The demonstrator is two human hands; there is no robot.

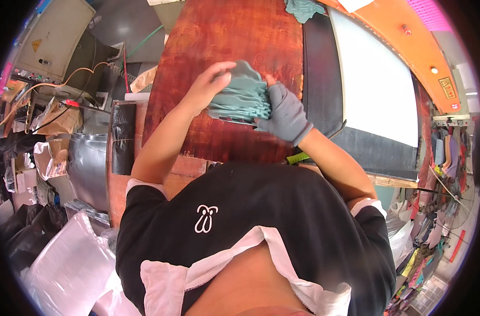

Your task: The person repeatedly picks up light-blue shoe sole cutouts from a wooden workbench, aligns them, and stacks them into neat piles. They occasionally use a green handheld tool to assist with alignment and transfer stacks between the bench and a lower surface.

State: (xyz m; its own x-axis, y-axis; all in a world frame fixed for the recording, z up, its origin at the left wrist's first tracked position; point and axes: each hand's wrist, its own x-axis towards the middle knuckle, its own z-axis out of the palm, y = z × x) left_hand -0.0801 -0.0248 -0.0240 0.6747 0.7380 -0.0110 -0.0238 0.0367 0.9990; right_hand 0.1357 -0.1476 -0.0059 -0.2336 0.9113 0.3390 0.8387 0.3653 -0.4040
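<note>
A thick stack of teal-green flat cut pieces point(241, 100) with wavy edges is held between my two hands, over the reddish-brown wooden table point(224, 31). Bare, my left hand point(208, 85) grips the stack's upper left side, fingers bent over its edge. On the opposite side my right hand point(287, 113), in a grey glove, is closed round the right edge, with a fingertip showing at the top. The palms and the stack's underside are hidden.
More teal pieces point(305, 8) lie at the table's far right. To the right are a black mat point(321, 79), a white sheet point(379, 79) and an orange machine point(414, 42). A green-handled tool point(298, 157) lies near my body. Plastic bags point(71, 268) fill the lower left.
</note>
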